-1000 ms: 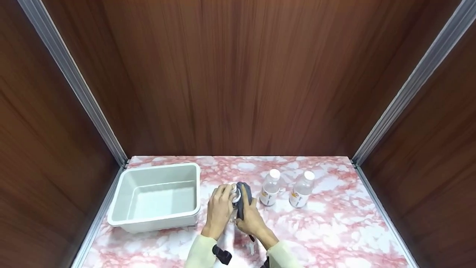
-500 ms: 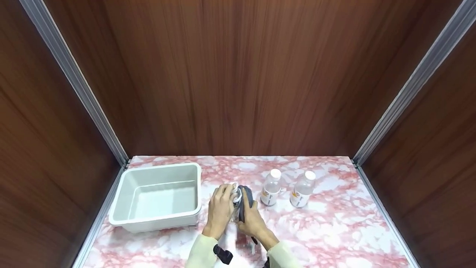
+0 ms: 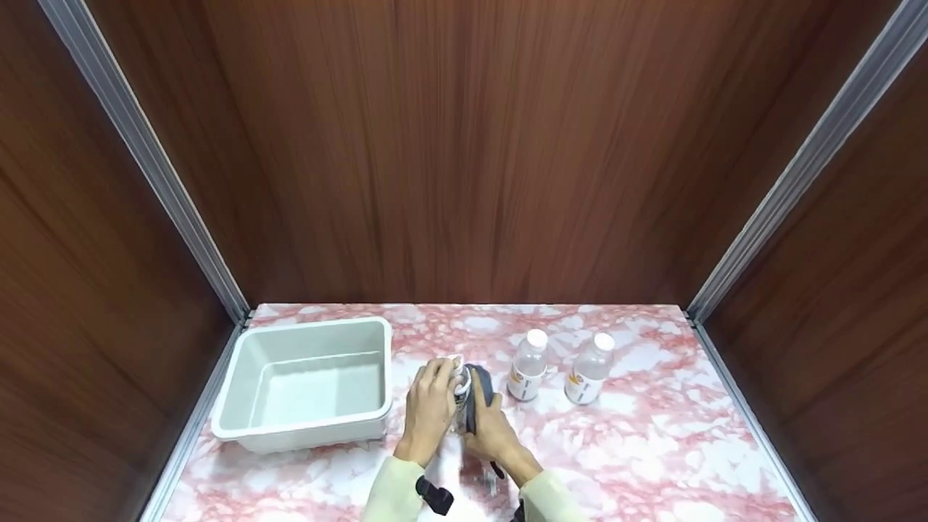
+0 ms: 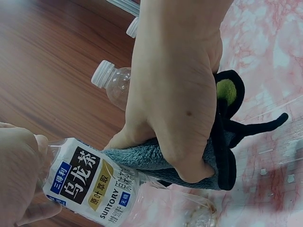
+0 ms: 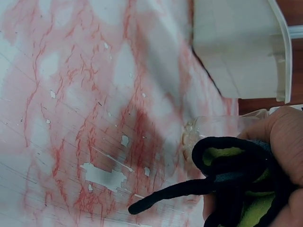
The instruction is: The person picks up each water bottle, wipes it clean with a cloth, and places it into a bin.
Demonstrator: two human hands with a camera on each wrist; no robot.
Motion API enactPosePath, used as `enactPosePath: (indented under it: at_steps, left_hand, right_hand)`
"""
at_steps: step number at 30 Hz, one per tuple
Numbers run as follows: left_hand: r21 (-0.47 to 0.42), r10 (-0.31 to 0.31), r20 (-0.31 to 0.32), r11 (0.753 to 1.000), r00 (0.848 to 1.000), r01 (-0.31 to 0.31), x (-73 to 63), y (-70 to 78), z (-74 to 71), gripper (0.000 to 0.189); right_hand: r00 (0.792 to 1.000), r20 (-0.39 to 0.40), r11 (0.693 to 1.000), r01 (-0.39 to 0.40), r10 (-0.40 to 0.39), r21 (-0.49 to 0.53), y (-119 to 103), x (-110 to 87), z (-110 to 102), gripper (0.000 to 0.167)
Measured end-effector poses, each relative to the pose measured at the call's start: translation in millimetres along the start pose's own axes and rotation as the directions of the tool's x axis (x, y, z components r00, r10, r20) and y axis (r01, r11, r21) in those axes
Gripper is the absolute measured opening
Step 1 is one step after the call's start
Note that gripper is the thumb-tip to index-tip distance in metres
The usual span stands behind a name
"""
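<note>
My left hand (image 3: 426,406) grips a clear plastic tea bottle (image 4: 94,184) by its upper part. The bottle stands upright on the table and bears a white label with dark lettering; its cap is hidden in the head view. In my right hand (image 3: 495,433) is a folded grey-blue cloth (image 4: 142,158) with black edging, a yellow-green inner side and a black strap. That hand holds the cloth against the bottle's side, thumb and fingers bent around it. From the right wrist view, the cloth (image 5: 227,156) covers part of the bottle's lower body (image 5: 213,130).
A pale grey plastic tub (image 3: 308,428) stands left of the hands. To the right are two capped clear bottles, one nearer (image 3: 527,384) and one farther (image 3: 583,388). The table (image 3: 652,449) has a pink-and-white marbled top, enclosed by wood-grain panels (image 3: 449,159).
The right hand and cloth have slid slightly down along the bottle, toward the person, then stayed nearly still. The left hand keeps its grip with hardly any movement.
</note>
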State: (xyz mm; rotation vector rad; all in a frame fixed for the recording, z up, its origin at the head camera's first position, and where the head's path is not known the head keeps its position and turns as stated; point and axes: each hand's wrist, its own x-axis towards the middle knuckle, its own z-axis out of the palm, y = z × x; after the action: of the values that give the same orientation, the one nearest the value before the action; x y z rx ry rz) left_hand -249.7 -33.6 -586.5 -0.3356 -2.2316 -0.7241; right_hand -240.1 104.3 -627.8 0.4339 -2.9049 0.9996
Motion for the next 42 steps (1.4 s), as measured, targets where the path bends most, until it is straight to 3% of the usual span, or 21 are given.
enactPosePath:
  at_steps: [6,21,36,42]
  left_hand:
    - [-0.005,-0.001,0.003,1.0,1.0,0.001,0.0,-0.3,-0.1,0.029]
    - [0.003,0.005,-0.01,1.0,1.0,-0.005,0.8,-1.0,0.8,0.024]
    - [0.0,-0.007,0.026,1.0,1.0,0.007,-0.3,-0.2,-2.1,0.027]
    - [0.0,-0.019,0.036,1.0,0.999,0.019,-0.6,-0.4,-1.6,0.025]
  right_hand:
    - [0.998,0.034,0.999,-0.048,0.048,-0.014,2,-0.2,2,0.115]
    - [0.997,0.042,0.997,-0.064,0.066,-0.05,2,0.1,2,0.114]
    - [0.982,0.111,0.983,-0.136,0.151,-0.125,8,-5.5,10,0.098]
    - [0.965,0.157,0.969,-0.182,0.209,-0.17,12,-8.8,10,0.109]
